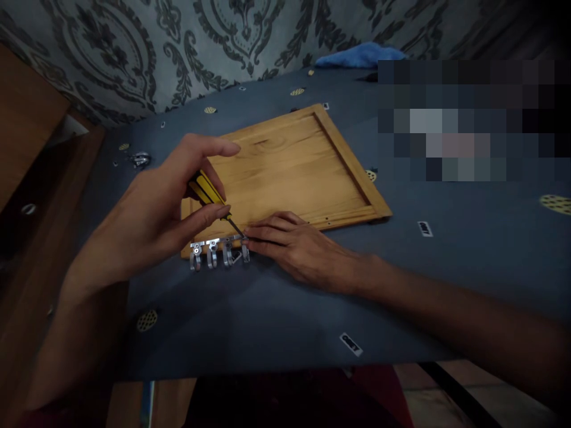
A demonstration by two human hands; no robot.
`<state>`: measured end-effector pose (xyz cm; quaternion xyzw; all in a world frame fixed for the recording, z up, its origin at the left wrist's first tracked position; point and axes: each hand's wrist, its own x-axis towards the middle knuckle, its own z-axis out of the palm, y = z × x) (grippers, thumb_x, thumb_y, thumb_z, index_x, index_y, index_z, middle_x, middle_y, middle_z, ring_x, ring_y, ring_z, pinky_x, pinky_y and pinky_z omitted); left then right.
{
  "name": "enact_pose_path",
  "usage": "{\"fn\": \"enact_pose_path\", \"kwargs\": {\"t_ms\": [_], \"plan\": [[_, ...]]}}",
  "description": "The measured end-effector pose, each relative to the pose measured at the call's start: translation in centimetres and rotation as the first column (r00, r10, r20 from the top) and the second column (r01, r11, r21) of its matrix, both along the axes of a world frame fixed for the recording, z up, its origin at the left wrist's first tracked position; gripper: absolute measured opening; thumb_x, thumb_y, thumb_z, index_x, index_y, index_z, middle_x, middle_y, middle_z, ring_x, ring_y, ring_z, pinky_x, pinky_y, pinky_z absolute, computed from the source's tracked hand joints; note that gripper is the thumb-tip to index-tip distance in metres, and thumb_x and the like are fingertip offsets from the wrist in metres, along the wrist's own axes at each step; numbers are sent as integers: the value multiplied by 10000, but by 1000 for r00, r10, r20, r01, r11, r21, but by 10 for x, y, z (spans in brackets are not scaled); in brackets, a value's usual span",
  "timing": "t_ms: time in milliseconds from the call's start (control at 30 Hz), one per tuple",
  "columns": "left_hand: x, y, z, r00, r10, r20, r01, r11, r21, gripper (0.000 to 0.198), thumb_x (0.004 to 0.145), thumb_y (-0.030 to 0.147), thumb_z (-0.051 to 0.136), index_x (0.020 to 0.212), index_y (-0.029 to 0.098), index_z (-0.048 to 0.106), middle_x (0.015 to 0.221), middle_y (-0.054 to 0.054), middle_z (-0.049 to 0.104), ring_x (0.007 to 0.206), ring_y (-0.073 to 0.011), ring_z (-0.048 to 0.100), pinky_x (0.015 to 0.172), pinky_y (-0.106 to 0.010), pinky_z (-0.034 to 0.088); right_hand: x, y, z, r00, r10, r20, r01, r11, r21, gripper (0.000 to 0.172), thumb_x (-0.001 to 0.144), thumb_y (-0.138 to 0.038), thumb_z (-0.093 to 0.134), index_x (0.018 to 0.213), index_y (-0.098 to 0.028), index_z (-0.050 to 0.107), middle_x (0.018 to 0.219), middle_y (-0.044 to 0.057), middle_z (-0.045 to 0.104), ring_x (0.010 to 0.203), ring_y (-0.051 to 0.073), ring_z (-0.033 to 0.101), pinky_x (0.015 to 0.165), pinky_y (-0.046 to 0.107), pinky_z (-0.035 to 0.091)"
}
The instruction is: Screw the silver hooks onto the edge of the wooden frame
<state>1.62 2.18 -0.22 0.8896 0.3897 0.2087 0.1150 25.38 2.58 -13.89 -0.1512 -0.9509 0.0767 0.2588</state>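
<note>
A framed wooden board (289,166) lies flat on a dark blue cloth. A shiny metal hook rack (218,251) with several hooks sits along the board's near left edge. My left hand (151,214) grips a yellow and black screwdriver (209,196), its tip angled down onto the right end of the rack. My right hand (298,244) lies low on the cloth with its fingers pressed together at that same end of the rack, right beside the screwdriver tip. What the fingertips pinch is too small to make out.
The blue cloth (276,321) covers the table and ends near the bottom of the view. A small metal part (140,159) lies at the far left. A blue rag (361,56) rests by the patterned wall. A wooden surface (27,125) stands at the left.
</note>
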Motion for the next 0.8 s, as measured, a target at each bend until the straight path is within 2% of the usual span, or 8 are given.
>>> {"fn": "enact_pose_path", "kwargs": {"t_ms": [67,133,200,267,400,467,633,800], "plan": [[7,-2,-3,998,22,56,-19,998,-52,493,923,271,641,1392,216,496,1016,-61,646,872,-189,645,586,-257,461,0,0,1,1000,-2,5,2,1000,-9,399,964,-90,473,1321,-161,635,1334,115,684,1245,251,584,1030,464,454],[18,-5,-10,972,56,227,-19,987,-162,375,959,272,598,1327,222,551,993,-59,642,889,-190,627,637,-269,477,0,-1,1,1000,1,-3,-1,1000,-7,385,969,-89,471,1306,-159,645,1319,113,692,1232,252,588,1032,470,457],[31,-8,-18,870,124,476,32,951,-306,278,996,357,560,1232,220,610,905,-50,611,859,-196,606,773,-331,509,0,-1,2,1000,3,-17,-3,1000,2,368,972,-89,474,1288,-145,654,1303,110,700,1210,256,598,1033,470,463],[43,-9,-26,740,229,632,70,909,-411,277,1017,440,509,1164,239,630,789,-23,540,768,-189,552,807,-370,499,-1,-1,3,1000,-2,-20,2,1000,5,364,972,-90,475,1285,-139,655,1302,107,701,1201,258,602,1032,469,470],[61,-7,-36,506,355,786,117,875,-470,246,978,472,583,960,241,666,644,26,423,579,-146,394,628,-320,425,-1,-1,4,999,3,-34,-3,1000,9,350,980,-98,467,1268,-131,663,1288,114,706,1171,260,615,1007,463,487],[66,-5,-36,448,387,806,141,860,-491,294,945,508,625,887,223,666,574,53,370,499,-116,306,523,-290,335,-1,-1,4,999,1,-47,0,1000,15,343,983,-94,467,1257,-134,669,1280,112,710,1156,257,621,1001,459,486],[68,3,-32,433,394,811,222,826,-519,295,907,472,683,814,196,640,464,109,220,397,-63,121,416,-250,134,-2,0,3,999,4,-51,-3,1000,25,343,985,-90,462,1258,-125,666,1275,106,713,1168,252,612,1014,450,474],[58,12,-28,549,345,762,331,747,-577,145,907,307,621,821,194,654,439,115,199,353,-60,107,381,-229,147,-1,-1,2,999,-4,-53,6,999,32,355,984,-77,455,1268,-122,662,1273,111,713,1194,246,600,1017,439,469]]}}
